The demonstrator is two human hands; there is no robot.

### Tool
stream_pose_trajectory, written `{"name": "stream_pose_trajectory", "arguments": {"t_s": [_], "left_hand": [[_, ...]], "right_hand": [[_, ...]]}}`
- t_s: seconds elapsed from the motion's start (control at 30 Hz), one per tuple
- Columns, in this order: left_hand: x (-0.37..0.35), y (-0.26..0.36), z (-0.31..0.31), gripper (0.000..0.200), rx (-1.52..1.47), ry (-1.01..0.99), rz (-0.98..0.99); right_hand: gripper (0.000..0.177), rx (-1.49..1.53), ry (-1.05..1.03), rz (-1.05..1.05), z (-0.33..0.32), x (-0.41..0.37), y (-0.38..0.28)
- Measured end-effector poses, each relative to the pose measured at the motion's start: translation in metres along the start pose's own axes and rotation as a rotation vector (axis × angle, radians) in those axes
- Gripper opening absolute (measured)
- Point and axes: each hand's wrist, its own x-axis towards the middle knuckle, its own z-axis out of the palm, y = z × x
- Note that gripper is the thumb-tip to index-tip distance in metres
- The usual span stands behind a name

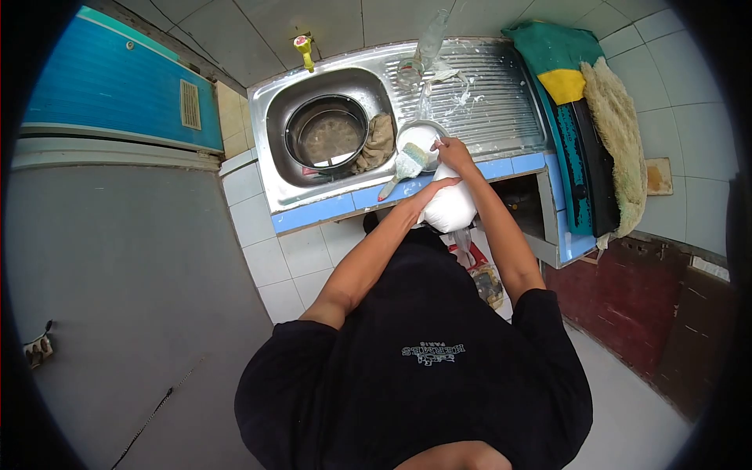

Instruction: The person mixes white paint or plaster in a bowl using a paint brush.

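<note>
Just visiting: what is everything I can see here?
Ribbed steel sink: one, silver, top centre.
Round metal pot: one, dark, in the basin.
Crumpled brown cloth: one, basin's right edge.
Yellow plastic tap: one, behind the basin.
Clear bottle: one, transparent, drainboard's far side.
Small round bowl: one, white inside, on the drainboard.
Teal and beige brush: one, beside the bowl.
Green and yellow cloth: one, right of sink.
Fluffy beige mat: one, far right.
Blue-topped appliance: one, left.
Filled white plastic bag: one, between both hands.
Left hand: against the bag's side.
Right hand: grips the bag's top.
</note>
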Motion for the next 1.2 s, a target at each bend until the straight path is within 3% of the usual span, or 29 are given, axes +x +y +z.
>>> {"name": "stream_pose_trajectory", "arguments": {"t_s": [0.6, 1.2], "left_hand": [[0.007, -0.007, -0.007, 0.049, 0.021, 0.039, -0.001], [0.022, -0.013, -0.013, 0.05, 0.047, 0.02, 0.023]], "right_hand": [[0.017, -0.249, 0.205, -0.104, -0.003, -0.028, -0.02], [0.022, -0.152, 0.217, -0.237, -0.008, -0.03, -0.02]]}}
